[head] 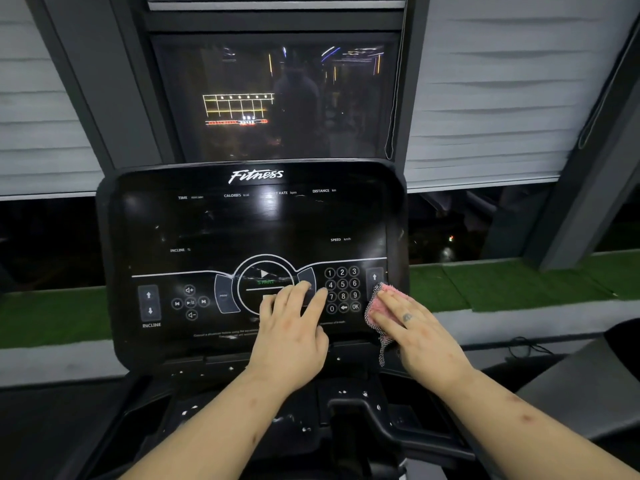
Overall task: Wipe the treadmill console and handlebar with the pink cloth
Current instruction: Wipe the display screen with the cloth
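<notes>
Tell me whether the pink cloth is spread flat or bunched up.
Bunched. The pink cloth sits crumpled under the right hand, pressed on the console, one corner dangling.

One console [242, 223], one cloth [388, 292], two hands.
That's a left hand [291, 327] and a right hand [412, 327]; one screen [277, 98]; ten digit keys [342, 289]; one OK key [355, 306]; two incline arrows [149, 303].

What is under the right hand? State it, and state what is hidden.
The pink cloth, pressed flat by the right hand against the lower right corner of the console, beside the number keypad. An up-arrow button shows just above it; any control beneath the cloth is covered.
</notes>
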`<state>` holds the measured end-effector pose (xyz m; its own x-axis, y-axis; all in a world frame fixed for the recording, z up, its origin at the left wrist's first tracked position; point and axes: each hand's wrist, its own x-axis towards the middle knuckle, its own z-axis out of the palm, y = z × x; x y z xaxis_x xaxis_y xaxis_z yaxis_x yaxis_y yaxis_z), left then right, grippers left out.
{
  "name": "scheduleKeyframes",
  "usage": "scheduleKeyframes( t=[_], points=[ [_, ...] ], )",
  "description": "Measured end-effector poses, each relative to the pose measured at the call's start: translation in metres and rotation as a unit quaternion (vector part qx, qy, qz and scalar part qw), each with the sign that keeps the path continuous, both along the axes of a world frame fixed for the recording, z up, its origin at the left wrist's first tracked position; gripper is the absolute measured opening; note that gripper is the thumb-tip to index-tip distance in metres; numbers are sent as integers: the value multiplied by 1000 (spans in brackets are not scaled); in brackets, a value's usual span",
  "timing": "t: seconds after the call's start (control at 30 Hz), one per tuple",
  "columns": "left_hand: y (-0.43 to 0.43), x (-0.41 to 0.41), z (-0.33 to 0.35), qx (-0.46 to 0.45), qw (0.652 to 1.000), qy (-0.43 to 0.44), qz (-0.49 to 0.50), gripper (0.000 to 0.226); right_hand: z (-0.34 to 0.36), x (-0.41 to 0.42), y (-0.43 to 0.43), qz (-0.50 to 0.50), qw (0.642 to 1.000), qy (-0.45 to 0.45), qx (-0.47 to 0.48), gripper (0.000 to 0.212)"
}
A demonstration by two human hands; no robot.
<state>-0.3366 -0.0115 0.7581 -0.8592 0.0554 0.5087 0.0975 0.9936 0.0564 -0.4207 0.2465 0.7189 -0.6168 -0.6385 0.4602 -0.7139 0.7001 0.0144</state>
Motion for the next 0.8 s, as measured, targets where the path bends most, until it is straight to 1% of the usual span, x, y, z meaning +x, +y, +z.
scheduleKeyframes(
  t=[0.07,0.17,0.27,0.43,0.5,0.6,0.7,0.8],
  points=[
    [5,-1,-1,-5,1000,4,-3,61,-3,1,5,-6,1000,-4,-14,83],
    [13,-1,-4,-4,1000,0,-9,61,-7,4,6,-10,999,-19,-35,70],
    [22,0,-6,2,1000,-10,-12,61,-6,6,3,-18,998,-36,-52,68],
    [32,2,-3,-4,1000,-10,-12,62,9,15,-3,-21,991,-59,-117,65],
    [36,1,0,-8,1000,-4,-12,63,19,18,-4,-36,984,-90,-147,60],
    [44,-2,5,3,1000,-5,-29,63,39,22,-7,-47,971,-166,-165,60],
    [51,-3,13,22,996,-54,-71,69,63,26,-13,-63,954,-207,-209,51],
    [59,-4,24,90,977,-141,-129,84,80,29,-18,-80,911,-276,-295,43]
  ],
)
